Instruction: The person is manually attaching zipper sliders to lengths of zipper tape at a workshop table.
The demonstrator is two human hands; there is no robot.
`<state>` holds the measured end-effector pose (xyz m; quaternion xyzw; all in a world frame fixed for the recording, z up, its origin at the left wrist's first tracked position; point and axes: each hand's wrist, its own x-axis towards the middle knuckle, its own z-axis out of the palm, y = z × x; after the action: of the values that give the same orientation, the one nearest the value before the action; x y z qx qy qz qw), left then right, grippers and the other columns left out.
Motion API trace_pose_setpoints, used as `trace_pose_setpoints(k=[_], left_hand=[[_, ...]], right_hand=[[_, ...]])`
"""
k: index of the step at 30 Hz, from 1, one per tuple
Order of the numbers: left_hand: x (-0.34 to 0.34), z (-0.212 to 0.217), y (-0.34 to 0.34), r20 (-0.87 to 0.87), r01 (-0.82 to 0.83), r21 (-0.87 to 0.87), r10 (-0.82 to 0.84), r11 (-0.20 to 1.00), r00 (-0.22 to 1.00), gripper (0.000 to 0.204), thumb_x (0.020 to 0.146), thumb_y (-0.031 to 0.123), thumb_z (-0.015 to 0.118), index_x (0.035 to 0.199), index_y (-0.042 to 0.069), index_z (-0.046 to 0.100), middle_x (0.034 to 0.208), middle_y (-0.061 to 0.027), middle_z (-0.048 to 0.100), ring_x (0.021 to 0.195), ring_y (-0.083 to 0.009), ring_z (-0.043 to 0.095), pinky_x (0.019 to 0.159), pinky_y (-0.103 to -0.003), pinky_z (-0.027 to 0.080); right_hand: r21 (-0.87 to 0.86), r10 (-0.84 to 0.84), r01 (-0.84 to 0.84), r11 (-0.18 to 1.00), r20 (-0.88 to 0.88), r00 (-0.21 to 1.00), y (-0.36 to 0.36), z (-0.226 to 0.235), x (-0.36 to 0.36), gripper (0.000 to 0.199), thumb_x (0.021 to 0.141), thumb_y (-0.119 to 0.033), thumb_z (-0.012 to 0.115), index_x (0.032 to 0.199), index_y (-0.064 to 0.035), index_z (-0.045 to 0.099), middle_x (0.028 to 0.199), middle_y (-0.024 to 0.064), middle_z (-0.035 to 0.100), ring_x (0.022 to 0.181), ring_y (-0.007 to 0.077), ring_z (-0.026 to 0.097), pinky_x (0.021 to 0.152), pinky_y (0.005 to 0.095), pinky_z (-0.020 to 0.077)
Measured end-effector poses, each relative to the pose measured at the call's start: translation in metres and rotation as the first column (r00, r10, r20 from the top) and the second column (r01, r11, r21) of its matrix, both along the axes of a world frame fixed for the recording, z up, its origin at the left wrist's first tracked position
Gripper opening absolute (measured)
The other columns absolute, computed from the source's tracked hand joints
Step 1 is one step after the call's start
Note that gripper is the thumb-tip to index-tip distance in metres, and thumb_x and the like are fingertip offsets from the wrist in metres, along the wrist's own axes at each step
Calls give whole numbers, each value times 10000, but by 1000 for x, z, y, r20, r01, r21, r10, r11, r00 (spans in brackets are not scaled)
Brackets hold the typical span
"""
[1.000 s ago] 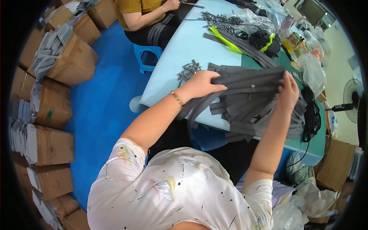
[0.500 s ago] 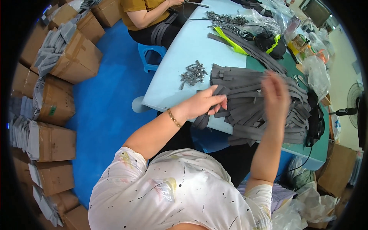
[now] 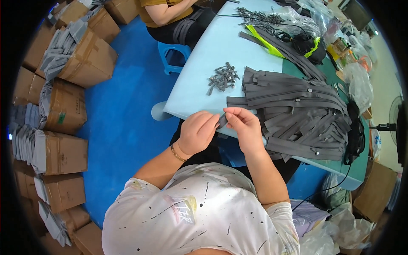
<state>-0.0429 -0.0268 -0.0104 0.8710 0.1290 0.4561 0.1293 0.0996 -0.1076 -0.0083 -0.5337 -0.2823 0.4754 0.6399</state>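
Two bare hands meet at the near edge of the pale blue table (image 3: 212,55) in the head view, and between them sits the end of a narrow grey zipper strip (image 3: 222,121). The left hand (image 3: 197,132) is curled almost closed, its thumb and forefinger pinched on the strip's end from the left. The right hand (image 3: 245,127) is closed to a pinch as well, its fingertips pressed on the same end from the right, so that the two pinches nearly touch. How much of the strip runs on past the fingers cannot be told, since the hands cover it.

Both forearms rise from the lower edge of the picture, past a white speckled T-shirt (image 3: 199,212), and bend inward toward each other. The left wrist wears a thin gold bracelet (image 3: 177,154). Both hands hang over the table's front edge, just above it, with the knuckles turned up toward the camera.

Just right of the hands and beyond them lies a wide heap of grey zipper strips (image 3: 297,114), spread across the table toward its far right side. A small pile of grey metal zipper pulls (image 3: 223,78) rests on the bare table top, beyond the hands and beside the heap's left end. Further back lie yellow-green straps (image 3: 272,44).

On the blue floor (image 3: 127,123) to the left stand brown cardboard boxes (image 3: 68,106) stuffed with grey strips. Another person sits on a blue plastic stool (image 3: 172,53) at the table's far end.
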Motion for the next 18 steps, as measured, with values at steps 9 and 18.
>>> trace_pose_setpoints(k=[9,18], left_hand=[[10,8,27,392,393,-890,-52,232,918,230,968,161,379,986,-1,541,692,-15,522,635,-82,486,635,-215,422],[27,-11,42,261,279,-956,-162,96,951,176,905,83,509,1053,4,562,802,-6,572,660,-68,509,621,-203,437]], right_hand=[[95,-119,199,975,986,114,61,1,36,155,752,-72,635,907,-65,629,767,87,587,738,251,586,664,349,480],[-134,24,226,965,903,429,64,12,54,125,786,-115,615,887,-42,610,811,92,617,765,205,593,670,319,477]])
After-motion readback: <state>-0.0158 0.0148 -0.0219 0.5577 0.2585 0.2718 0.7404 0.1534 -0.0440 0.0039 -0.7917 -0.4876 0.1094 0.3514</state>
